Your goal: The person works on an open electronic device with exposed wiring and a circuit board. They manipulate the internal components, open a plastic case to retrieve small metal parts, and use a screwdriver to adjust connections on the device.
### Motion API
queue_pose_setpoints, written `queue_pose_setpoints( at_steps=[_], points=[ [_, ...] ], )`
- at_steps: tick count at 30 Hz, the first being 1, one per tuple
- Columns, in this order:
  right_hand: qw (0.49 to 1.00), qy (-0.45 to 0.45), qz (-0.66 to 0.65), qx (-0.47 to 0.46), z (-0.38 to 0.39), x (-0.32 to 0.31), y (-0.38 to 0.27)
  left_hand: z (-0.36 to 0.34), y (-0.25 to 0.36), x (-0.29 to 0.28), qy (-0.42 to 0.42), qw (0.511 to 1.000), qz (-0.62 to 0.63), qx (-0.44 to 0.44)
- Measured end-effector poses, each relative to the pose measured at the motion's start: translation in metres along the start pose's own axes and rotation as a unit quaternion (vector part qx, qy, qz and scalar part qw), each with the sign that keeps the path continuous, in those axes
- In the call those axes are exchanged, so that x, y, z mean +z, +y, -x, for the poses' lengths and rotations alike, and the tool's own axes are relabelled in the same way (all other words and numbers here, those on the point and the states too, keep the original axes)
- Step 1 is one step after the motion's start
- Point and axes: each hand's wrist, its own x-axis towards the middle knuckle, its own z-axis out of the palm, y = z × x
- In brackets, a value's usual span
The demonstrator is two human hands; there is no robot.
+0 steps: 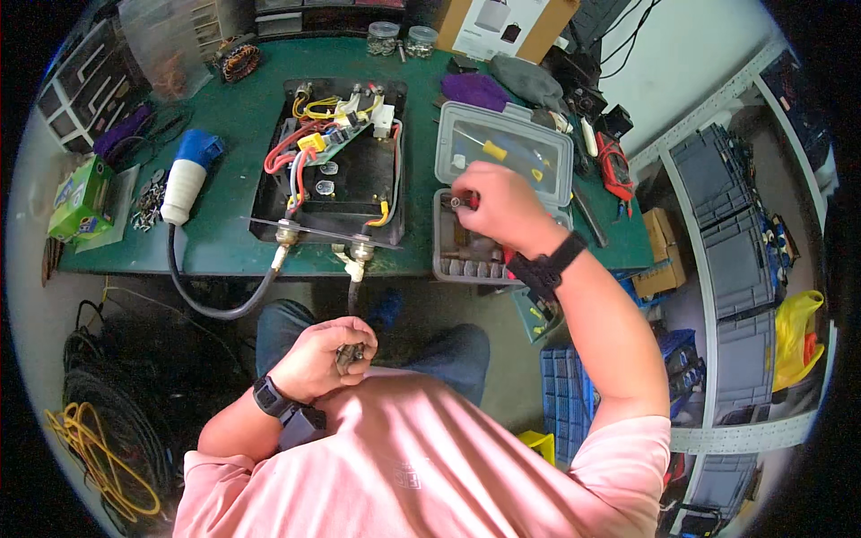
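Note:
My right hand [504, 204] is closed over the grey plastic case [439, 240], gripping a small dark-and-red piece with a round end [463, 202]; its exact kind is partly hidden by my fingers. Sockets or bits stand in slots along the case's front. A yellow-handled screwdriver [493, 150] lies in the raised lid. Close to my body, my left hand [316, 360] is curled around small dark metal parts [350, 358], too small to tell apart. Ahead of it sits a black open housing [352, 184] with a circuit board and coloured wires. Two metal cable glands [287, 233] hold cables at its front edge.
A blue-and-white industrial plug [185, 186] lies left on the green bench [224, 108], its black cable looping below the edge. Loose screws [148, 204] and a green box [82, 199] are beside it. Red test leads [613, 166] lie right. Shelving with grey crates [713, 184] stands further right.

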Motion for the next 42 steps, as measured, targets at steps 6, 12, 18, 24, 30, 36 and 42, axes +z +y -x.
queue_pose_setpoints(
  at_steps=[6, 12, 18, 24, 30, 36, 42],
  points=[
    [0.994, 0.049, -0.094, -0.027, 0.012, -0.024, -0.029, -0.005, -0.003, -0.002, 0.006, 1.000, 0.018, -0.008],
    [0.996, 0.072, -0.040, -0.018, 0.013, -0.031, -0.029, -0.005, -0.003, 0.001, 0.013, 1.000, 0.013, -0.017],
    [0.997, -0.004, 0.052, 0.058, 0.008, -0.020, -0.005, -0.001, -0.002, 0.001, 0.003, 0.999, 0.027, -0.019],
    [0.982, -0.083, 0.169, -0.022, -0.004, 0.010, 0.004, -0.002, -0.002, -0.001, -0.007, 1.000, 0.019, -0.017],
    [0.972, -0.084, 0.218, -0.035, -0.004, 0.018, -0.003, -0.002, 0.000, -0.005, -0.005, 1.000, 0.018, -0.011],
    [0.971, -0.102, 0.213, -0.039, -0.007, 0.019, -0.007, -0.002, 0.000, -0.003, 0.001, 1.000, 0.011, -0.002],
    [0.973, -0.119, 0.195, 0.000, -0.009, 0.015, 0.002, 0.001, 0.002, -0.003, 0.006, 1.000, 0.009, -0.005]
  ],
)
